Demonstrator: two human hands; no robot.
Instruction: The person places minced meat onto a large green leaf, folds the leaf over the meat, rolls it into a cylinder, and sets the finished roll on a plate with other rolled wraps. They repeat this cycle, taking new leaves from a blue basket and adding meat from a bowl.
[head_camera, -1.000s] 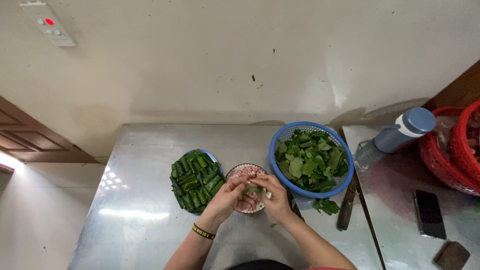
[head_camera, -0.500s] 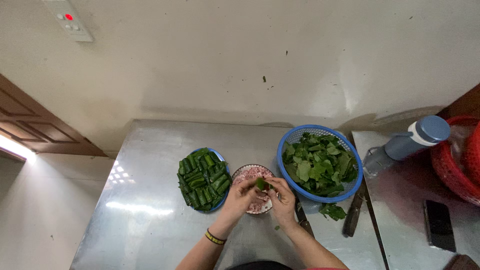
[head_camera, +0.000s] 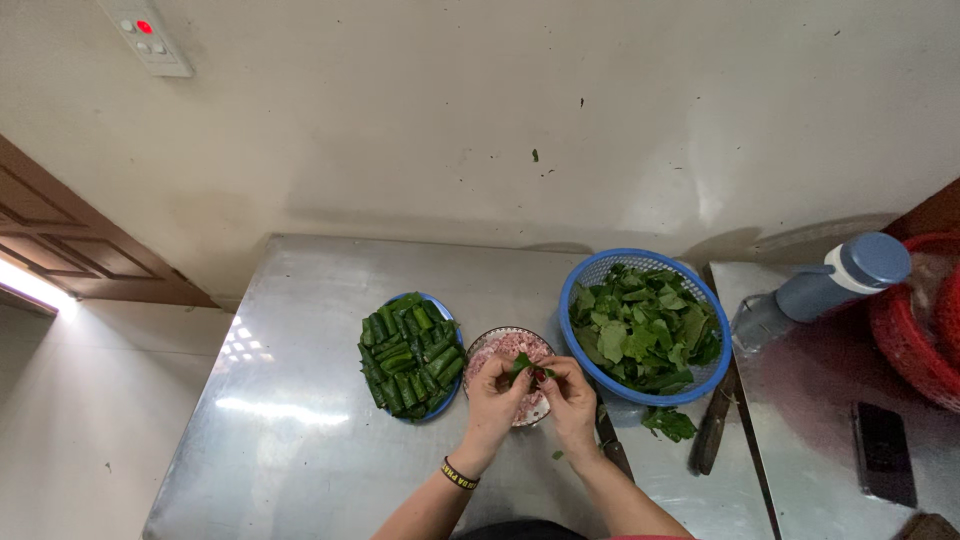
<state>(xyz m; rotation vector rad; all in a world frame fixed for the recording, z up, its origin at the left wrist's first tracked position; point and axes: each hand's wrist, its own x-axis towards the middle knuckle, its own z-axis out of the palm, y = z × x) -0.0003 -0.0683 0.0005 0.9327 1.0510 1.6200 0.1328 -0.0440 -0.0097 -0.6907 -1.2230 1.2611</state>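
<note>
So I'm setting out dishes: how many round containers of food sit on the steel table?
3: a blue plate of green leaf rolls left, a glass bowl of pink mince under the hands, a blue plastic basket of loose leaves right.

A steel table (head_camera: 300, 440) carries a plate of leaf rolls (head_camera: 410, 355), a glass bowl (head_camera: 508, 350), a blue basket (head_camera: 645, 325) and a knife (head_camera: 712, 430).

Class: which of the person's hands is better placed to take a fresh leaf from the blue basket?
Probably the right hand: it lies just beside the blue basket of leaves, while the left hand sits farther off, toward the plate of rolls.
</note>
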